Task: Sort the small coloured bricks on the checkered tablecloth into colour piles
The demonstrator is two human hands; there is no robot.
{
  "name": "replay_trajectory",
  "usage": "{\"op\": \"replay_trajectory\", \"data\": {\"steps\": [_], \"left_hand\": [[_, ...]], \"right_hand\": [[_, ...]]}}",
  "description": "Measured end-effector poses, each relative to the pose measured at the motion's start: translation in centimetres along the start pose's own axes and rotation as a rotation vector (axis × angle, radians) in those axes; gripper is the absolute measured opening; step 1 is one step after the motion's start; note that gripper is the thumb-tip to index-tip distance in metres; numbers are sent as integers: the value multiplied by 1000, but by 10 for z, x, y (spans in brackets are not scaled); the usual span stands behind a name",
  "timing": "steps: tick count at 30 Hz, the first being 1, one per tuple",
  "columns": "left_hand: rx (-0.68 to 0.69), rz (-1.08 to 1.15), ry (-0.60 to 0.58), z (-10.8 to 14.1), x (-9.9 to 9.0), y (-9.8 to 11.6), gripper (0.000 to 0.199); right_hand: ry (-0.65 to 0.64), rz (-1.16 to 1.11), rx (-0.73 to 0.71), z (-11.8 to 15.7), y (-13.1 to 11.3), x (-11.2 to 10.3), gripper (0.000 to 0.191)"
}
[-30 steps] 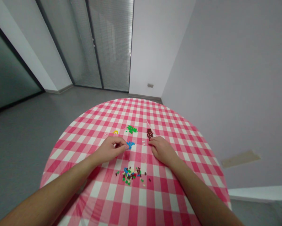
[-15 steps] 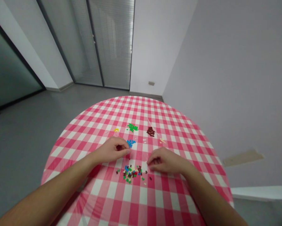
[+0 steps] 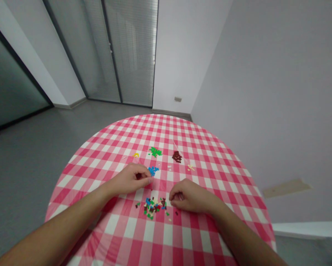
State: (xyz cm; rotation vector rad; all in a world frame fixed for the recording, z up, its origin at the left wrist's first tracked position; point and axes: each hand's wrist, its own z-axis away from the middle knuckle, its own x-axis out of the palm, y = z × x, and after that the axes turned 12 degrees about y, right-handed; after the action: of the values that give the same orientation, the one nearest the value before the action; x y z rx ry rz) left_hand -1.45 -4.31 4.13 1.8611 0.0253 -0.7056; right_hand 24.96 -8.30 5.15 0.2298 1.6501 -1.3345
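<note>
Pink gingham-covered round desk (image 3: 154, 127), live: left hand (image 3: 129, 180) just beside small pile of blue plastic bricks (image 3: 153, 170), right hand (image 3: 189, 195) beside mixed pile of tiny coloured bricks (image 3: 153, 207) on near side. Both grips curled nearly shut, contents hidden, can't tell. Bricks look light, stiff: fingertip pinch at edges.

A gingham tablecloth (image 3: 154, 236) covers the round table in a check of deep pink, paler pink and white squares. Small plastic bricks lie on it in single colours: a bright green cluster (image 3: 155, 152), a sky-blue cluster (image 3: 153, 170), a dark maroon cluster (image 3: 177, 156), a few yellow bricks (image 3: 136, 155) and a few cream bricks (image 3: 191, 167). A mixed heap (image 3: 154, 207) combines green, blue, maroon, near-black and cream. Beyond the table, the wall (image 3: 265, 74) is a pale lilac-grey, the floor (image 3: 30, 155) a plain mid-grey, and the slatted blinds (image 3: 132, 51) a finely striped grey.
</note>
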Motion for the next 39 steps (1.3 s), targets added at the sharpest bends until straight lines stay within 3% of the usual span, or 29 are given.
{"op": "replay_trajectory", "data": {"steps": [4, 6, 11, 18, 25, 39], "left_hand": [[-10, 4, -8, 0, 0, 0, 25], [-1, 6, -12, 1, -1, 0, 24], [19, -2, -9, 1, -1, -2, 24], [15, 11, -32, 1, 1, -6, 25], [16, 3, -28, 1, 0, -4, 23], [-7, 16, -65, 2, 2, -10, 25]], "right_hand": [[288, 104, 72, -7, 14, -8, 19], [348, 130, 95, -10, 21, -12, 19], [349, 87, 80, -9, 29, -16, 18], [524, 270, 154, -9, 36, -19, 22], [418, 321, 37, -14, 32, -8, 16], [616, 484, 284, -31, 44, 0, 21]]}}
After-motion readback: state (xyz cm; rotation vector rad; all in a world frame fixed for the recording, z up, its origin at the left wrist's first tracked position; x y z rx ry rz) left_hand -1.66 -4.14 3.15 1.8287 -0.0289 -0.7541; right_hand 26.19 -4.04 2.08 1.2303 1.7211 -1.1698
